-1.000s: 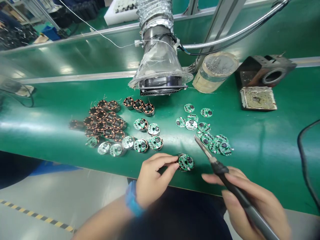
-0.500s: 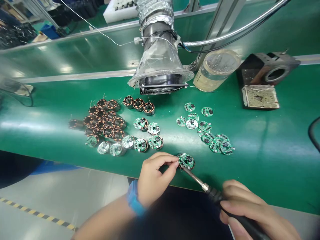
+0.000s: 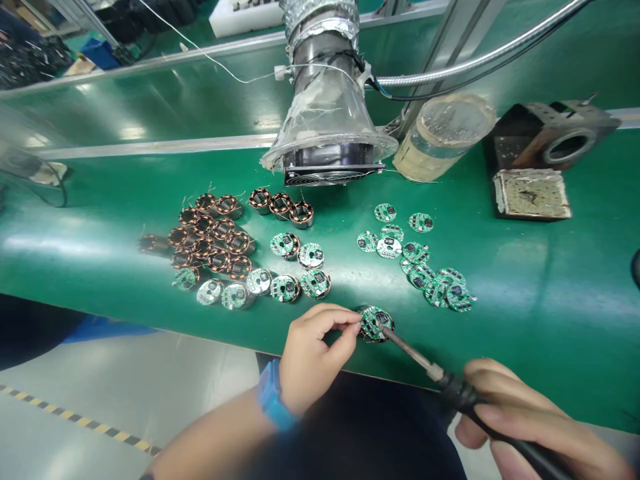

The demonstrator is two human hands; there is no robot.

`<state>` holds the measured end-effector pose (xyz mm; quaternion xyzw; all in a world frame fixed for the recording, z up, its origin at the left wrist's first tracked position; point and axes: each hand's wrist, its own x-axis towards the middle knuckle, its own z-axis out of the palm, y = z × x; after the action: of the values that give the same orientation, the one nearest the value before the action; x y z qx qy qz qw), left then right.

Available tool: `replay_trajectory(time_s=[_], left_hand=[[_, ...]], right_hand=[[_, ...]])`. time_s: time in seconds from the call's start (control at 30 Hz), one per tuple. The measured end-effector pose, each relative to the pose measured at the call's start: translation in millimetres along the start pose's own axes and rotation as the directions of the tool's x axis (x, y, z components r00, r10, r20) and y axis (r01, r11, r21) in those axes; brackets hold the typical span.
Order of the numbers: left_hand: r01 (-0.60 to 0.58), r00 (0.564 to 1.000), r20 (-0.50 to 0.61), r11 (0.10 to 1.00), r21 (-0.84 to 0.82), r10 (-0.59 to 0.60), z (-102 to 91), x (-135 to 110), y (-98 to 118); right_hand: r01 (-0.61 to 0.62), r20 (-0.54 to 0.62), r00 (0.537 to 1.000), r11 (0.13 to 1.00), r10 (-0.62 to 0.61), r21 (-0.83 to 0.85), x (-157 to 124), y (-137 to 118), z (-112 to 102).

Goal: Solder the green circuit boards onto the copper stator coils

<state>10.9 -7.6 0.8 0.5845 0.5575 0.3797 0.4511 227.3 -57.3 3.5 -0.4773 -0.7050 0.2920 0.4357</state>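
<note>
A round green circuit board on a copper coil point(image 3: 376, 323) lies near the front edge of the green bench point(image 3: 525, 300). My left hand point(image 3: 313, 357) pinches its left rim with thumb and forefinger; the wrist wears a blue band. My right hand point(image 3: 530, 427) is wrapped round the black handle of a soldering iron point(image 3: 450, 387), whose metal tip rests on the board's top.
Bare copper coils point(image 3: 210, 233) cluster at the left, boards mounted on coils point(image 3: 280, 273) beside them, and loose green boards point(image 3: 420, 263) at the right. Behind stand a fume extractor fan point(image 3: 333, 143), a tape roll point(image 3: 443, 137), a sponge tray point(image 3: 533, 193) and an iron stand point(image 3: 560, 133).
The soldering iron swung down from above the loose boards; its tip first reached the board's lower edge and now sits on the board's top. My left hand kept its pinch.
</note>
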Motion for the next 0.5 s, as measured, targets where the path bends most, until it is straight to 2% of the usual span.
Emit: replay_trajectory(time_s=[0.17,0.27,0.33,0.4,0.5], left_hand=[[-0.022,1.000,-0.005,1.000,0.016,0.022,1.0,0.6,0.9],[-0.034,0.999,-0.012,0.999,0.027,0.035,2.2,-1.3,0.8],[-0.026,1.000,-0.017,0.999,0.020,0.026,2.6,-4.3,0.5],[-0.039,0.999,-0.008,0.999,0.019,0.039,2.6,-7.5,0.0],[-0.138,0.990,0.023,0.987,0.086,0.137,3.2,-10.5,-1.7]], right_hand=[[0.216,0.170,0.967,0.966,-0.191,-0.141,34.2,8.7,17.5],[0.253,0.256,0.947,0.940,-0.193,-0.230,49.9,10.6,33.1],[0.223,0.285,0.946,0.945,-0.152,-0.237,51.6,9.1,38.1],[0.164,0.232,0.967,0.956,-0.107,-0.244,48.4,6.4,38.6],[0.064,0.077,0.996,0.961,-0.045,-0.271,41.8,3.3,35.9]])
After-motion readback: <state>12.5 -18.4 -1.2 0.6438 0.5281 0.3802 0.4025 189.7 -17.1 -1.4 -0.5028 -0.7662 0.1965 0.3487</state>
